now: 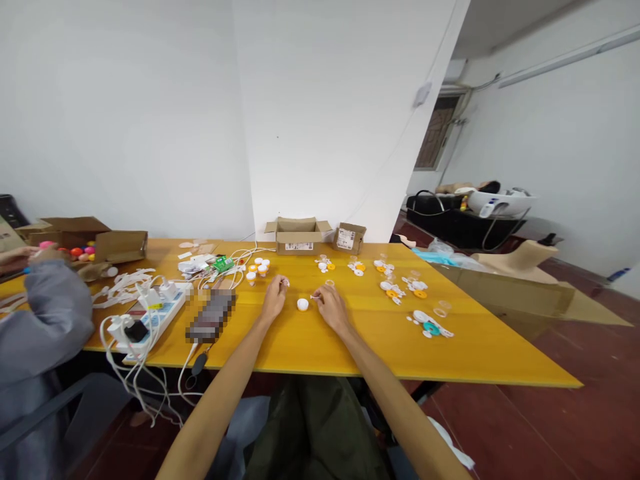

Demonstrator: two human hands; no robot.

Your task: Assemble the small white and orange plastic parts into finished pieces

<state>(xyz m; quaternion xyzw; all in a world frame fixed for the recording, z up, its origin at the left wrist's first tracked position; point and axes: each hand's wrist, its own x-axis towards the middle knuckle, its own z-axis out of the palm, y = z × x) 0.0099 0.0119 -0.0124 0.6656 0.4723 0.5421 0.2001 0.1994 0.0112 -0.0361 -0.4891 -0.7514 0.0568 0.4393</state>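
My left hand (273, 299) is closed in a pinch on a small white plastic piece (285, 283), whose exact kind is too small to make out. Another thin white plastic piece (315, 297) sticks out from the closed fingertips of my right hand (330, 307). Between the two hands a round white cap-like part with an orange edge (303, 305) stands on the yellow table (300, 347). Just behind my right hand lies a clear ring-shaped part (329, 283), partly hidden by the fingers.
Several white-and-orange assembled pieces (259, 268) stand left of centre. Groups of loose parts, one with a teal disc (431, 328), spread rightward. Cardboard boxes (299, 239) line the wall. A power strip (160, 320), phone (213, 315) and cables lie left, beside a co-worker's grey sleeve (57, 303).
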